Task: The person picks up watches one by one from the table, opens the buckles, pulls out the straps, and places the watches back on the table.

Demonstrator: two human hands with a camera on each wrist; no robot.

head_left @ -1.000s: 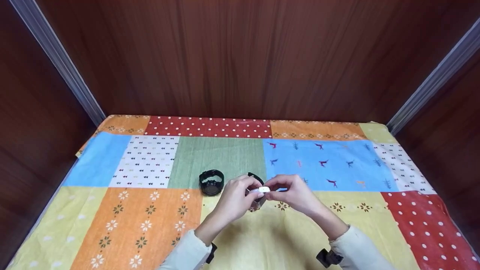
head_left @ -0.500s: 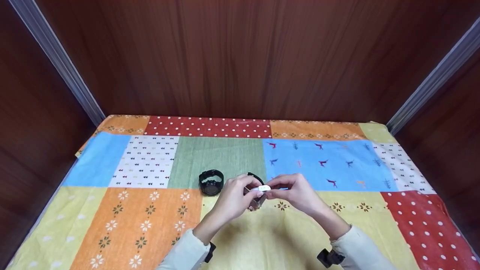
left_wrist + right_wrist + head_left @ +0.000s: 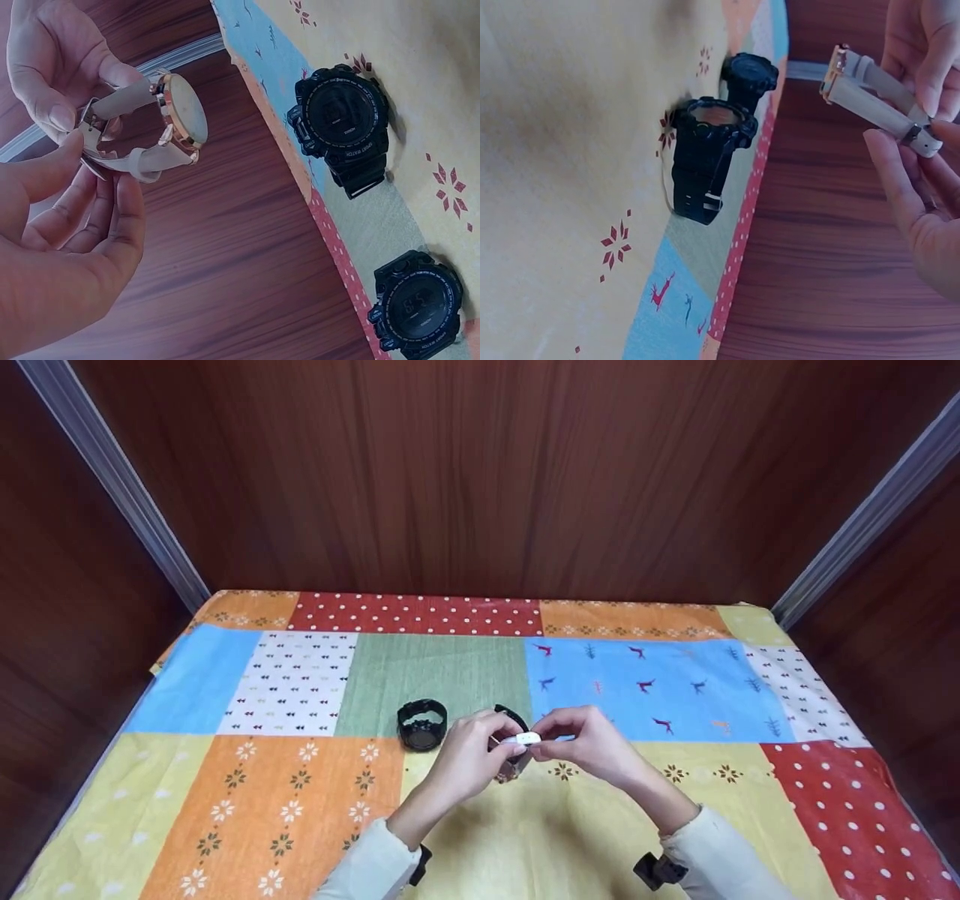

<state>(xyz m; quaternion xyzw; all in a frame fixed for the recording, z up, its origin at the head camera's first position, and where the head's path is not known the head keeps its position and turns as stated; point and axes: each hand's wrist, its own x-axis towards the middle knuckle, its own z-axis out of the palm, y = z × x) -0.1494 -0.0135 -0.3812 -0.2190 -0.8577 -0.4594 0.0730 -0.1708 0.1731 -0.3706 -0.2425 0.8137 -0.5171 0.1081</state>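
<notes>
Both hands hold a watch with a white strap and rose-gold case [image 3: 180,112] above the table. The left hand [image 3: 466,757] [image 3: 75,255] pinches the strap near its buckle between thumb and fingers. On the other side of the buckle the right hand [image 3: 596,746] [image 3: 922,202] pinches the strap end [image 3: 528,739] [image 3: 928,144]. In the left wrist view the strap forms a loop, its two parts meeting at the metal buckle [image 3: 91,129]. Whether the buckle is fastened I cannot tell.
Two black sport watches lie on the patchwork cloth [image 3: 285,802]: one [image 3: 422,726] [image 3: 417,306] left of the hands, the other [image 3: 343,120] [image 3: 709,157] beneath them, partly hidden in the head view. Brown wood panels [image 3: 480,480] stand behind and at both sides.
The strap end between the fingers has tilted slightly and come back. Both hands stay in nearly the same place, with their grips kept.
</notes>
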